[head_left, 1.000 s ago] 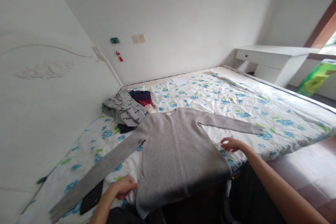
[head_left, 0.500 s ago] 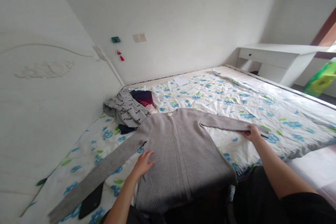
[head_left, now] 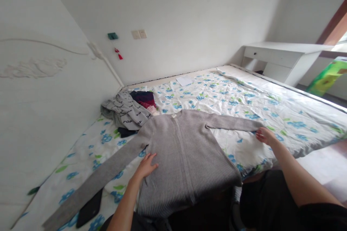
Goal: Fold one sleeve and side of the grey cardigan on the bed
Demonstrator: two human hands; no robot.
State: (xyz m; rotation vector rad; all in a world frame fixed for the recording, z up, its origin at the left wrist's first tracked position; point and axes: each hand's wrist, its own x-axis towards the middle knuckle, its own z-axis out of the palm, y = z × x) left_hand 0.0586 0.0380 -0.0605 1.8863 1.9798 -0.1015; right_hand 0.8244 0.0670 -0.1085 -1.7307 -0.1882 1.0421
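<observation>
Floral bedspread [head_left: 287, 112] beneath a gray ribbed sweater [head_left: 187, 151] laid flat, sleeves outstretched. Left hand [head_left: 146, 166] rests on its front, fingers [head_left: 153, 158] spread open; right hand [head_left: 265, 136], fingers [head_left: 258, 136] curled narrowly, sits at the far sleeve's cuff [head_left: 252, 125], any grip impossible to tell.

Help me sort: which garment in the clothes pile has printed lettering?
The light grey garment printed with black POP lettering; the dark navy garment beside it shows none.
</observation>
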